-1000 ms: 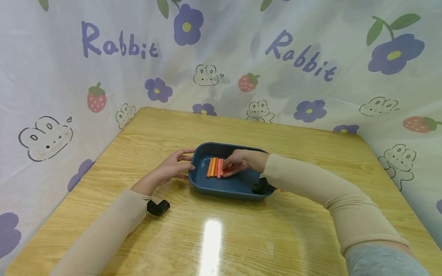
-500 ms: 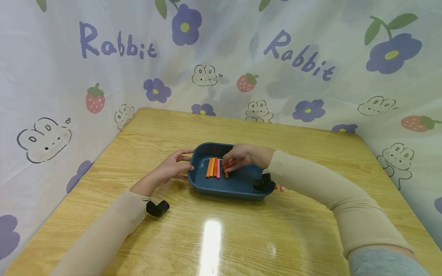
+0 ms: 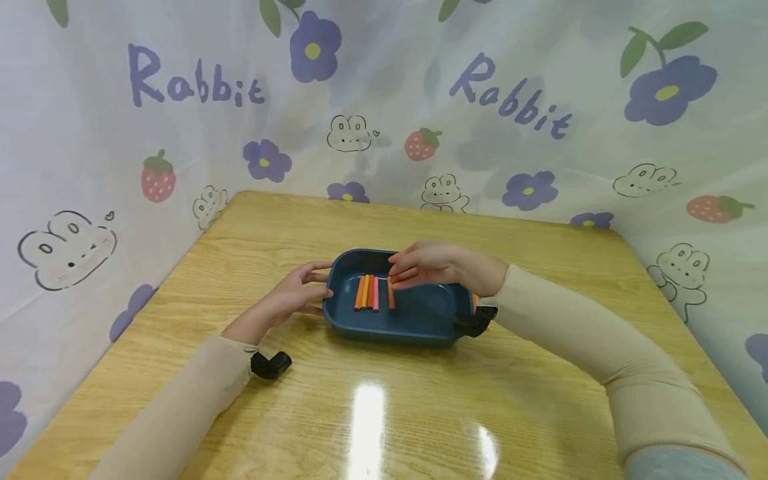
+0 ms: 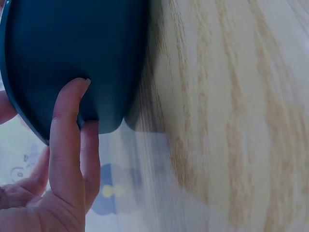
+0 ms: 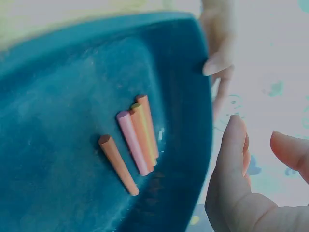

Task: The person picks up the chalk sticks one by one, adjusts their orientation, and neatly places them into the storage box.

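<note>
A dark blue plastic tray [image 3: 420,333] sits on the table. My left hand [image 3: 288,297] holds its left end, thumb at the rim and fingers [image 4: 67,140] against the outer wall. Inside lie several slim crayon-like sticks: a close row with a pink stick [image 3: 376,295] at its right end, and a lone orange stick [image 3: 392,295] a little apart. My right hand [image 3: 429,263] hovers over the tray near the lone stick. Its thumb and fingers stand apart in the right wrist view, with nothing between them.
More orange and pink sticks [image 3: 474,301] show beyond the tray's right end, partly hidden by the right wrist. Black camera mounts [image 3: 271,365] sit on both wrists. The wooden table [image 3: 288,427] meets a printed white curtain [image 3: 384,87] at the back.
My right hand has let go of the orange stick, now set apart from the row, and lifted up and to the right. The left hand stays on the tray.
</note>
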The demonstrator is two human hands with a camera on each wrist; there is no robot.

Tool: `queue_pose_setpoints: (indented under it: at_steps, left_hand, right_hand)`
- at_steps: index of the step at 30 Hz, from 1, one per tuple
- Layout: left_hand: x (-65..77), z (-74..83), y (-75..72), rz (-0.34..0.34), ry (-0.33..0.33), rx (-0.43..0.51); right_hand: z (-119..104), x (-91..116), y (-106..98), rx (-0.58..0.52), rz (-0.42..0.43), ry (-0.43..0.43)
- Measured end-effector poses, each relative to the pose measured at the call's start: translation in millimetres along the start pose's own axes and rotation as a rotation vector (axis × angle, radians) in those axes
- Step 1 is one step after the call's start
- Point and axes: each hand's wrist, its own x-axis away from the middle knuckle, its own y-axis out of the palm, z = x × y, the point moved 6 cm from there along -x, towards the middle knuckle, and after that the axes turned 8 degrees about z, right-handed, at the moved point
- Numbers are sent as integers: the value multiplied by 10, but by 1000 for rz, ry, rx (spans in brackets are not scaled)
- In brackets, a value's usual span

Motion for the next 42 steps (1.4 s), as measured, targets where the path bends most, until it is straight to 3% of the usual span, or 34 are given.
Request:
queue_pose_setpoints:
  at_steps: [10, 17, 31, 42]
  left_hand:
    - [30, -14, 1, 6, -3, 2]
    - [52, -39, 7, 6, -2, 10]
    - [73, -5, 23, 1, 8, 12]
    - [62, 27, 55, -2, 8, 16]
  right_hand:
    - [17, 407, -186, -18, 15, -84]
    - [141, 631, -366, -50, 74, -112]
    - [475, 888, -840, -86, 161, -167]
    - [789, 970, -1141, -190, 240, -204]
